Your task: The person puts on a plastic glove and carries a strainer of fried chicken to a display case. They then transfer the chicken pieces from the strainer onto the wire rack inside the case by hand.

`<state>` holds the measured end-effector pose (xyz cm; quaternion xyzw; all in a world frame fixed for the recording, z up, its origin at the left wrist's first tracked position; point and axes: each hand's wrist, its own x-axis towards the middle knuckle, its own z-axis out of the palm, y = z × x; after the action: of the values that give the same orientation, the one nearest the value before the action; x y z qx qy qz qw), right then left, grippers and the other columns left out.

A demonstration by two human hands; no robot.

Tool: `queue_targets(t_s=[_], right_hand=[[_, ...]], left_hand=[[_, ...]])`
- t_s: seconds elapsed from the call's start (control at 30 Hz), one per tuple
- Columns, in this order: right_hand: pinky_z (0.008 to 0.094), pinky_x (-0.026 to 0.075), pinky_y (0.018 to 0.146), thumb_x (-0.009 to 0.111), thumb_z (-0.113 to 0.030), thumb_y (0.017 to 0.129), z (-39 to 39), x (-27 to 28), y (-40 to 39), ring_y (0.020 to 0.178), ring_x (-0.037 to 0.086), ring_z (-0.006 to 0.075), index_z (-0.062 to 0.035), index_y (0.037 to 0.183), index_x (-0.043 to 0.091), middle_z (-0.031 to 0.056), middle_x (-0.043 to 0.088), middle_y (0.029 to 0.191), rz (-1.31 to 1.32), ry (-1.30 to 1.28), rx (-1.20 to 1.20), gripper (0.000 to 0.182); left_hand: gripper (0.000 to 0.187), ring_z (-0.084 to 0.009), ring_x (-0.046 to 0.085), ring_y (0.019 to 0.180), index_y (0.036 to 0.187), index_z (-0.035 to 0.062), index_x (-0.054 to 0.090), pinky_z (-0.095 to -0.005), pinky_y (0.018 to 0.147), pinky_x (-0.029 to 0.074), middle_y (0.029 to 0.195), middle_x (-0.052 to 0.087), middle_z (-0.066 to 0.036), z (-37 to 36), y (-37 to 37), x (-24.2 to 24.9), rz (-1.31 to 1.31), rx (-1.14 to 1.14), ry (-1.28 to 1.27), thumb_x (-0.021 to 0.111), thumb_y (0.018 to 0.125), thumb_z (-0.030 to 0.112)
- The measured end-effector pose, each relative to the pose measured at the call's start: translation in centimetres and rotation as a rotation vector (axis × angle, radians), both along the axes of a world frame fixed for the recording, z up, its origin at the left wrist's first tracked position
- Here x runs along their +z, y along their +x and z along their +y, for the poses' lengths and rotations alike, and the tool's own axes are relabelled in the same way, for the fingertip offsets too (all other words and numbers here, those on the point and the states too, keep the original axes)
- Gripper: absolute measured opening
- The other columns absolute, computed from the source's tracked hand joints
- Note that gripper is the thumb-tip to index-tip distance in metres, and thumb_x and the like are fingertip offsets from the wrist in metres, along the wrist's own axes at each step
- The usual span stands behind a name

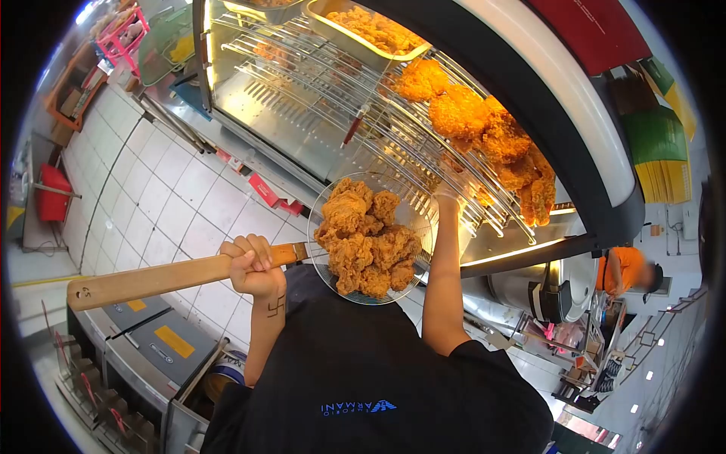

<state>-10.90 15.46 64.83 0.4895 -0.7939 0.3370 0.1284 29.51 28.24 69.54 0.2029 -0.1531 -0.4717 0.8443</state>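
My left hand (255, 265) is wrapped round the wooden handle (166, 278) of a wire strainer (324, 281). Several pieces of fried chicken (367, 242) with a brown, craggy crust are heaped in its round mesh basket, in front of my chest. My right hand (448, 185) reaches past the basket's right side into the lit display case, at the wire racks. Its fingers are blurred and partly hidden by the rack bars, so what they hold, if anything, does not show. Close above it, more fried chicken (491, 132) lies on the upper wire rack (408, 132).
The display case's dark curved frame (522, 68) arches over my right arm. Inside, a metal tray (321, 23) holds small fried pieces. Grey fryer-like equipment (155, 348) stands at lower left. A person in orange (620, 268) is at far right, beside a metal pot-like appliance (556, 287).
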Motion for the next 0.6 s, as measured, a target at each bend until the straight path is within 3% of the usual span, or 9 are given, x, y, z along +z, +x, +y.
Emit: queue_targets(t_s=[0.27, 0.4, 0.47, 0.6], right_hand=[[0.0438, 0.032, 0.11, 0.058, -0.033, 0.094, 1.0, 0.0, -0.9, 0.13, 0.04, 0.0365, 0.0023, 0.141, 0.036, 0.0256, 0.037, 0.144, 0.148, 0.09, -0.061, 0.063], [0.0437, 0.034, 0.109, 0.057, -0.032, 0.094, 3.8, -0.5, 0.0, 0.129, 0.042, 0.0366, 0.0021, 0.141, 0.036, 0.0259, 0.038, 0.143, 0.38, 0.196, -0.159, 0.061], [0.0437, 0.035, 0.108, 0.057, -0.031, 0.095, 6.6, -0.7, 0.9, 0.129, 0.043, 0.0366, 0.002, 0.14, 0.037, 0.026, 0.038, 0.143, 0.399, 0.211, -0.047, 0.06], [0.0396, 0.04, 0.105, 0.058, -0.027, 0.095, 10.4, 0.6, 2.0, 0.123, 0.051, 0.0323, -0.009, 0.134, 0.051, 0.0162, 0.051, 0.136, -0.166, 0.273, 0.725, 0.044]], left_hand=[[0.023, -0.0099, 0.027, 0.041, 0.063, 0.0145, 0.031, -0.0224, 0.043, 0.029, 0.052, 0.03, 0.001, -0.1, -0.1, 0.0, 0.004, -0.005, 0.014, 0.05, 0.071, 0.005], [0.023, -0.0099, 0.027, 0.041, 0.064, 0.0145, 0.031, -0.0224, 0.043, 0.029, 0.052, 0.03, 0.001, -0.3, 0.0, 0.0, 0.001, 0.0, 0.014, 0.05, 0.072, 0.005], [0.023, -0.0099, 0.027, 0.041, 0.063, 0.0145, 0.031, -0.0225, 0.043, 0.029, 0.052, 0.031, 0.001, -0.4, -0.1, 0.1, -0.001, -0.009, 0.001, 0.05, 0.072, 0.005], [0.022, -0.0101, 0.027, 0.041, 0.063, 0.0143, 0.031, -0.0227, 0.043, 0.029, 0.052, 0.031, 0.001, -0.2, -0.2, 0.5, -0.025, 0.003, 0.02, 0.049, 0.072, 0.004]])
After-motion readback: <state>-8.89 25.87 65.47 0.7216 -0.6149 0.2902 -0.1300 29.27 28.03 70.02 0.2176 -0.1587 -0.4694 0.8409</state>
